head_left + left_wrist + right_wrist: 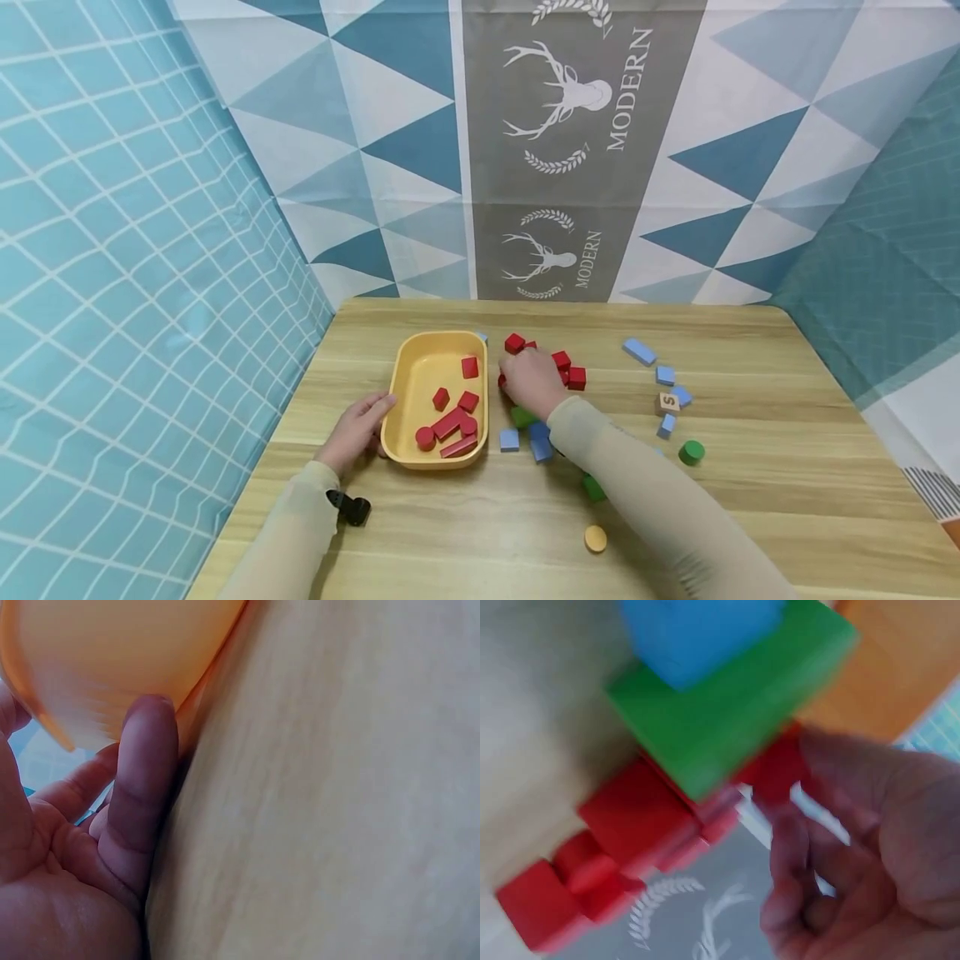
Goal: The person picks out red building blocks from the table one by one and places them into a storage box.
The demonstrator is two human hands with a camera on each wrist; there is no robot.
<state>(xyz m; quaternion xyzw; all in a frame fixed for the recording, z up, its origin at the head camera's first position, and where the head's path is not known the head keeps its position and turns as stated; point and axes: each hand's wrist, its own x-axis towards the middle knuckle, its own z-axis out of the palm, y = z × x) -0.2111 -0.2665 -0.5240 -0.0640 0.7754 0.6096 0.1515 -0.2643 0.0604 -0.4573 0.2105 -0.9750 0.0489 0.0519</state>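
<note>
A yellow plastic tray (402,400) stands on the left of the table with several red blocks (450,423) inside. My left hand (358,429) grips its left rim, the thumb over the edge and the fingers (142,772) against the outer wall. To the right of the tray, my right hand (534,381) reaches into a cluster of red blocks (577,378). Between its thumb and fingers it pinches a red block (776,769), blurred in the right wrist view. A green block (727,705) and a blue block (697,634) lie close beside those fingers.
Blue blocks (639,351) and a wooden cube with a letter S (667,404) lie on the right. A green cylinder (692,452) is nearby. An orange disc (596,539) lies near the front. Patterned cloth (555,167) hangs behind the table.
</note>
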